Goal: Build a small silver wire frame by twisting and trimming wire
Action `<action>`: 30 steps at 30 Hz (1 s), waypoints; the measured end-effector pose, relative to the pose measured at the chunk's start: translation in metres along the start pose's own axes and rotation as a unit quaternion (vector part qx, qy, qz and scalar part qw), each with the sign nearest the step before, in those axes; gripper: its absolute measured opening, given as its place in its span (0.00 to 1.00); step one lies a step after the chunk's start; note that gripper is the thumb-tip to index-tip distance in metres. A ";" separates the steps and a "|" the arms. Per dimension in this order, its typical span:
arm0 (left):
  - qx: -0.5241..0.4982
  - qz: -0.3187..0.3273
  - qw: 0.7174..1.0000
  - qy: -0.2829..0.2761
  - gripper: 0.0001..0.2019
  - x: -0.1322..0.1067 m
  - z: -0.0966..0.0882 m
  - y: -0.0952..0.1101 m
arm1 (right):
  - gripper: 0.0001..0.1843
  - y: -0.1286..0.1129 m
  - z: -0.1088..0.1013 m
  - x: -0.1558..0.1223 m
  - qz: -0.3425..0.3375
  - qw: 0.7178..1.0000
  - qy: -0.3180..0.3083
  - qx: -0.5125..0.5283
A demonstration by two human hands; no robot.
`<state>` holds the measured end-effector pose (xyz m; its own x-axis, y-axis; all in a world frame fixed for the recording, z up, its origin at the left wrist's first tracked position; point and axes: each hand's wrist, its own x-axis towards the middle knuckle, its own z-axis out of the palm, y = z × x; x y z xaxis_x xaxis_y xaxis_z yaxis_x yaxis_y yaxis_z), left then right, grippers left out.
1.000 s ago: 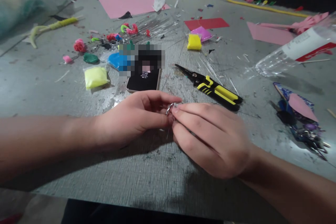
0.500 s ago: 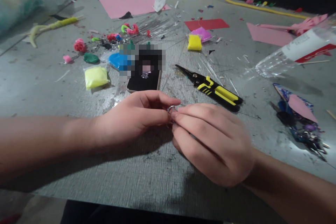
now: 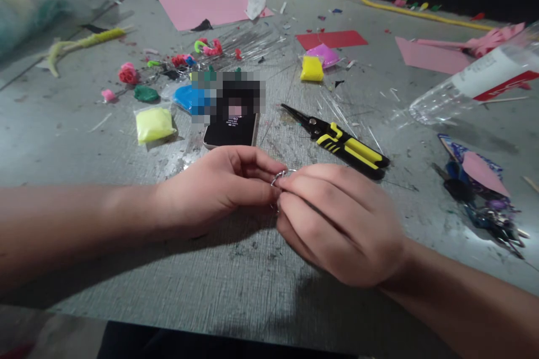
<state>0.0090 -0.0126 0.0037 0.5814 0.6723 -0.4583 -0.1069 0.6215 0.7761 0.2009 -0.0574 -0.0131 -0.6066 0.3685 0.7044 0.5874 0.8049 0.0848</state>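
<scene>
Between my hands is a small loop of silvery wire (image 3: 275,179), mostly covered by fingers. My left hand (image 3: 223,182) pinches its left side between thumb and fingers. From the right, my right hand (image 3: 341,216) grips the same loop, its fingertips almost touching the left ones. Just beyond my hands lie pliers (image 3: 349,148) with black and yellow handles, jaws pointing to the far left. A phone (image 3: 229,132) rests flat behind my left hand, its upper part blurred out.
Left of the phone are a pale yellow clay packet (image 3: 154,125) and a blue one (image 3: 187,99). Farther back lie a yellow packet (image 3: 312,68), red paper (image 3: 337,39) and pink paper (image 3: 202,8). On the right lies a clear plastic bottle (image 3: 475,81) beside a dark cluttered bundle (image 3: 475,196).
More of the wire loop shows between my fingertips, and it has turned slightly. My right hand has shifted a little upward; the things on the table have stayed put.
</scene>
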 end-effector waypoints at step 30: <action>0.028 0.035 0.999 -0.029 0.09 -0.002 -0.001 -0.005 | 0.05 0.001 -0.003 0.000 0.053 0.998 0.021 -0.032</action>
<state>0.0075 -0.0166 0.0009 0.6203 0.6874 -0.3779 -0.1037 0.5494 0.8291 0.2031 -0.0583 -0.0106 -0.5175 0.4286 0.7406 0.6804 0.7310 0.0524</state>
